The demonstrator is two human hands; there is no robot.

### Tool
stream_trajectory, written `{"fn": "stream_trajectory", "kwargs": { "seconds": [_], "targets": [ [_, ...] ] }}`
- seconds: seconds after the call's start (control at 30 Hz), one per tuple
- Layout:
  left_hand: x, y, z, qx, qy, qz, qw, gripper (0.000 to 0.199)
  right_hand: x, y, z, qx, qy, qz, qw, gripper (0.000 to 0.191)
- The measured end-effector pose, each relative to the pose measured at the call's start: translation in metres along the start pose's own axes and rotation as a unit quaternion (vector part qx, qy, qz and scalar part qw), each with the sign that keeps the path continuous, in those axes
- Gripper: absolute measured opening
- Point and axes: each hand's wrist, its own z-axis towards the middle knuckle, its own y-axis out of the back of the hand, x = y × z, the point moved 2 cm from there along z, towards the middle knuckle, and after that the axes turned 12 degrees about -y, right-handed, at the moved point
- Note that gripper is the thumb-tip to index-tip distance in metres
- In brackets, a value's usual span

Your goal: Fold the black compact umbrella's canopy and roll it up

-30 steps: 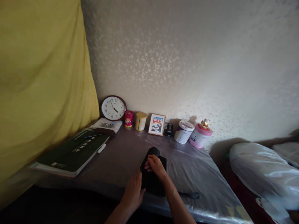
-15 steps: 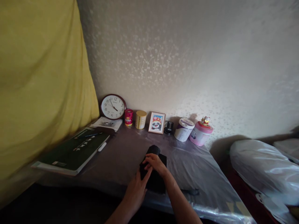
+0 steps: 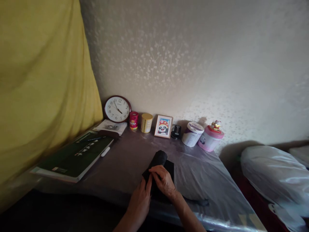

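Note:
A black cloth-like bundle (image 3: 159,157) lies on the table in front of me, with a rolled, tube-like part at its far end and a flatter black part beside it on the right. What kind of thing it is, I cannot make out. My left hand (image 3: 140,196) grips its near left side, fingers pressed against the roll. Bent over its top is my right hand (image 3: 164,181), with the fingertips pinched on the black material close to the left fingers. The hands hide much of the bundle's near part.
The table (image 3: 116,170) has a glossy cover. A green book (image 3: 79,158) and white marker (image 3: 105,151) lie left. Along the wall stand a clock (image 3: 117,109), red can (image 3: 133,120), yellow can (image 3: 146,123), framed panda picture (image 3: 163,126) and two tubs, white (image 3: 192,134) and pink (image 3: 210,139).
My right hand has slid slightly nearer to me, and its fingers are more bunched. My left hand has shifted a little left and down. More of the roll shows, and the view has moved slightly.

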Motion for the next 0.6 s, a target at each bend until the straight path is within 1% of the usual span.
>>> {"fn": "stream_trajectory", "kwargs": {
  "seconds": [0.07, 0.13, 0.23, 0.33, 0.5, 0.6],
  "targets": [
    [0.001, -0.002, 0.000, -0.004, 0.004, 0.001, 1.000, 0.062, -0.009, 0.000, -0.001, -0.004, 0.031, -0.037, 0.999, 0.025],
    [0.001, -0.003, 0.000, -0.004, 0.008, 0.001, 1.000, 0.064, -0.020, -0.002, 0.004, -0.003, 0.046, -0.073, 0.996, 0.025],
    [0.001, -0.002, 0.000, 0.008, 0.015, -0.009, 1.000, 0.067, -0.036, -0.005, 0.021, -0.003, 0.039, -0.107, 0.994, 0.028],
    [0.001, 0.000, 0.001, 0.031, 0.031, -0.011, 0.999, 0.066, -0.050, -0.006, 0.040, 0.002, 0.034, -0.132, 0.991, 0.030],
    [0.000, 0.004, 0.002, 0.050, 0.048, -0.015, 0.997, 0.066, -0.074, -0.004, 0.068, 0.010, -0.008, -0.173, 0.985, 0.031],
    [0.000, 0.006, 0.003, 0.056, 0.062, -0.029, 0.996, 0.066, -0.086, -0.004, 0.079, 0.006, -0.061, -0.171, 0.983, 0.029]
  ]
}}
